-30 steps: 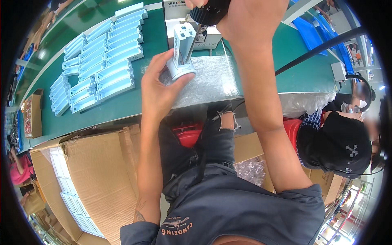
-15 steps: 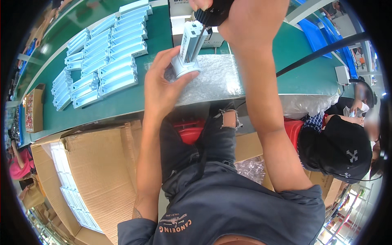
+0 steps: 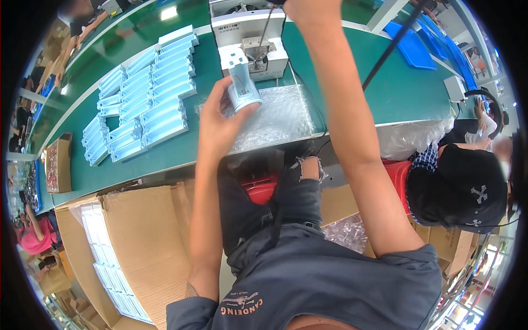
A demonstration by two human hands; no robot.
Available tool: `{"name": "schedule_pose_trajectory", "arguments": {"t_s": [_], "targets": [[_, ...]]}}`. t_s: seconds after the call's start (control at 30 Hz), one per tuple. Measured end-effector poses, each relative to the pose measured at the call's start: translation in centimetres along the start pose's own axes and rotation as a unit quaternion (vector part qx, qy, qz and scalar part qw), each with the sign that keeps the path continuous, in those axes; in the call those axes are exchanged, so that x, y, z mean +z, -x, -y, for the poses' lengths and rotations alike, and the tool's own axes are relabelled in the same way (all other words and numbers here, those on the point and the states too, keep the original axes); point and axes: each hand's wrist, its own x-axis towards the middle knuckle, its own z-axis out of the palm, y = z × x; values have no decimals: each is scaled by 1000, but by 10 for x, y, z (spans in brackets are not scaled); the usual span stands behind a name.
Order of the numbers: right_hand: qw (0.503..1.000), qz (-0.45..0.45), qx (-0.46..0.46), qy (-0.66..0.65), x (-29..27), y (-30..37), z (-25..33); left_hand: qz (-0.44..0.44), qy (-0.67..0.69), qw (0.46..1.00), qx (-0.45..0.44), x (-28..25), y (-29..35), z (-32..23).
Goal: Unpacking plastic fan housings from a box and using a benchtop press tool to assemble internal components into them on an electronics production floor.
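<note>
Above crinkly plastic (image 3: 281,118), L hand (image 3: 219,125) clamped on rd-based blue hsg (image 3: 240,78); can't tell R hand (image 3: 312,11) grip

A blue tray (image 3: 410,48) lies near a small white box (image 3: 454,89).

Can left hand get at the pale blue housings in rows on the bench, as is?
Probably not as is: the left hand is wrapped round the base of a single housing. The path itself looks free, with mostly bare green bench between that hand and the rows of housings.
</note>
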Motion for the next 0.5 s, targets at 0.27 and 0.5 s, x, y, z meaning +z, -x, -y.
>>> {"name": "schedule_pose_trajectory", "arguments": {"t_s": [0.27,0.5], "targets": [[998,45,31,-11,7,8,-11,-2,15,1000,6,-3,4,3],[998,34,47,-25,14,12,1,2,11,1000,1,-3,4,3]]}}
